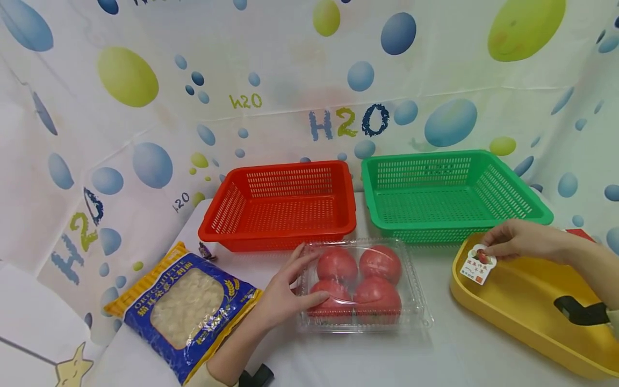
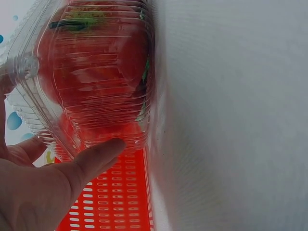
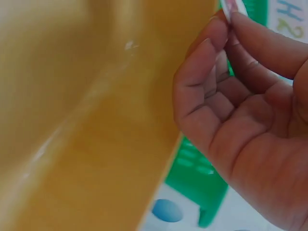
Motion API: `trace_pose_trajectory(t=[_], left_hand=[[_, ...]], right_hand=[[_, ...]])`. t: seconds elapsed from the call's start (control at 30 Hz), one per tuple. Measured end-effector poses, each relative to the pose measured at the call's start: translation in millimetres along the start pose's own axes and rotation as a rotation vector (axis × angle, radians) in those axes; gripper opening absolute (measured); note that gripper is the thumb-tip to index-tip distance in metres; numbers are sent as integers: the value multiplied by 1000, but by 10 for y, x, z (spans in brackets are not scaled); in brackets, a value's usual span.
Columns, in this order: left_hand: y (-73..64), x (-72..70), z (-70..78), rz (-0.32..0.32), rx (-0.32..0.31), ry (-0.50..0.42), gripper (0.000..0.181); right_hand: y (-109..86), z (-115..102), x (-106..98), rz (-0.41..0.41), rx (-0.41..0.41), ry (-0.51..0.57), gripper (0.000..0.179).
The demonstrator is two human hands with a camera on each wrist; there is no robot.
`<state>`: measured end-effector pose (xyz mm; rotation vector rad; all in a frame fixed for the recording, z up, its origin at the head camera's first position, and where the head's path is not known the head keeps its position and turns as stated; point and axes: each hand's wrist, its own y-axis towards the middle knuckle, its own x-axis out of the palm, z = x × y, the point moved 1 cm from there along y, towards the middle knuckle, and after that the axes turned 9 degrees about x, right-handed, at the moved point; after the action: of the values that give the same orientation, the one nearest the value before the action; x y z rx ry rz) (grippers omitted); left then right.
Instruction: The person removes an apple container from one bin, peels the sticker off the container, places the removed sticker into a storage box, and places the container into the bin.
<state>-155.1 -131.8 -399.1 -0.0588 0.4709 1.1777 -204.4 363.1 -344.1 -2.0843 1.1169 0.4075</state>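
Observation:
A clear plastic clamshell box (image 1: 413, 301) holding several red tomatoes (image 1: 377, 298) rests on the white table in front of me. At its left side is my left hand (image 1: 285, 287), fingers spread, with the thumb lying over the lid's near part. In the left wrist view the fairly straight fingers (image 2: 98, 159) touch the ribbed plastic. My right hand (image 1: 522, 242) pinches a small white label (image 1: 477, 264) with a fruit picture and red print between thumb and fingertips. The label hangs over the left end of the yellow tray (image 1: 527, 328).
A red basket (image 1: 280, 236) and a green basket (image 1: 464, 226) stand behind the box. Left of my left arm lies a blue and yellow pasta bag (image 1: 188, 312), with a small dark wrapped item (image 1: 207, 251) near its top. Behind the yellow tray a red corner shows (image 1: 579, 234).

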Motion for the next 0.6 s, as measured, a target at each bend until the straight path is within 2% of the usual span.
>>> trace_pose_trajectory(t=[0.23,0.4,0.6], left_hand=[[-12,0,-1,4,-9,1,73],[-16,5,3,4,-14,3,73],[-11,-6,15,2,-16,-2,73]], right_hand=[[124,159,134,-15,5,-46,12],[171,179,195,24,48,-98,10],[153,144,196,29,35,-145,9]])
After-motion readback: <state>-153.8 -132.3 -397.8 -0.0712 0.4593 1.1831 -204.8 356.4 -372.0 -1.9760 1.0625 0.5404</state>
